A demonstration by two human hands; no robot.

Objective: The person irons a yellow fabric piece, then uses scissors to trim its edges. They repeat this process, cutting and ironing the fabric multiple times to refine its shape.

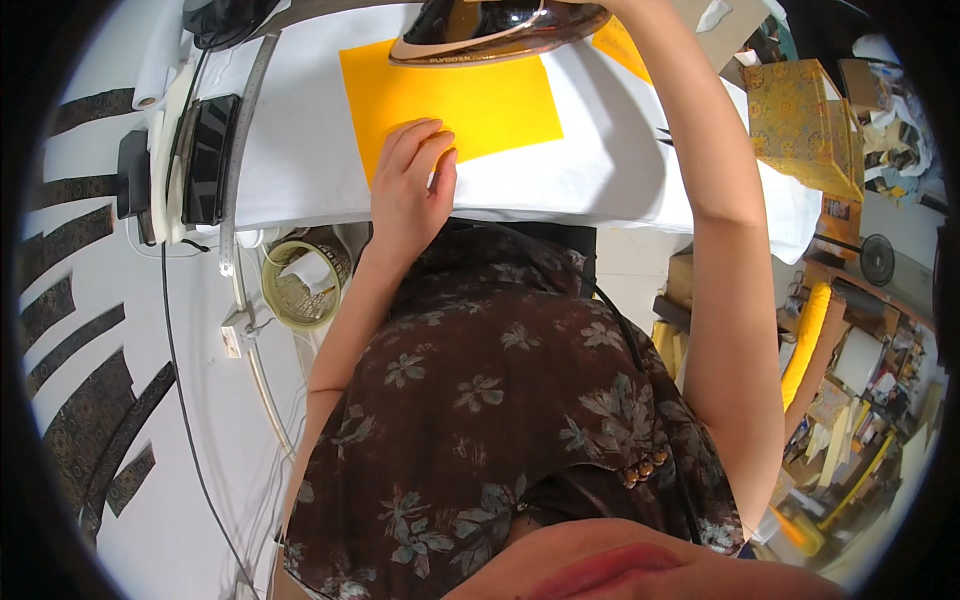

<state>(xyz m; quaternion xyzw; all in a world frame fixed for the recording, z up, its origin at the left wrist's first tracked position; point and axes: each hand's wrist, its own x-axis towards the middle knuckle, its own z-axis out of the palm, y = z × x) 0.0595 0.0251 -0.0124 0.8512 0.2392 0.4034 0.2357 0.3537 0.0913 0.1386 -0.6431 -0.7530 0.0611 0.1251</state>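
Note:
A plain yellow sheet (480, 115), cloth or paper, lies on the white-covered table (290, 150). My left hand (410, 180) rests on its near left edge, fingers laid out and a little bent, the thumb off to the side. At the far edge of the sheet is a dark, shiny iron (480, 35) with a bronze rim, its tip to the left. Whether its sole presses on the sheet I cannot tell. My right hand (622, 4) grips the iron, mostly cut off by the top of the picture. Another yellow piece (618, 48) lies beside my right forearm.
A metal ruler (245, 130) runs along the table's left edge, near a black tray-like object (208, 160) and a hanging black cord (170, 320). Below stands a green wastebasket (300, 312). At right are a gold patterned box (800, 125) and cluttered shelves (860, 390).

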